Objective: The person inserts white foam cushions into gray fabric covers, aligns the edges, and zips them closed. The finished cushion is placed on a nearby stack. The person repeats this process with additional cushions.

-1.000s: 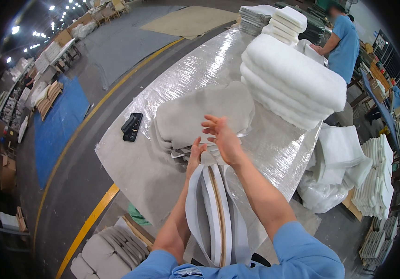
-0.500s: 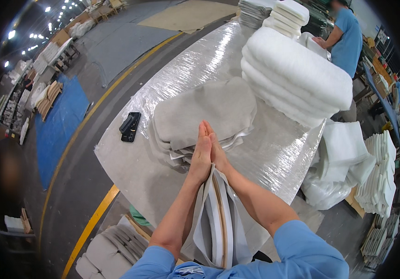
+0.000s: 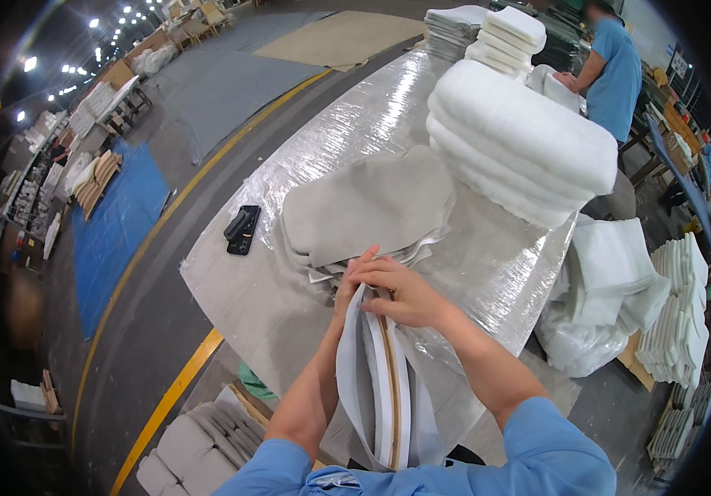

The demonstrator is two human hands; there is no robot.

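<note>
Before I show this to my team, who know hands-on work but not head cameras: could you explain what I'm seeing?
There is no machine here: the left hand and right hand are a person's own bare hands. Every picture comes from the left of two fisheye cameras worn on that person's head, looking down, so straight edges bend near the rim.

The hands are at the far end of an open grey cover, which shows white filling and a tan strip inside. They overlap, so I can't tell exactly how each grips.

On the table lie a stack of grey pieces, a black object and thick white padding. A co-worker in blue is at upper right.
</note>
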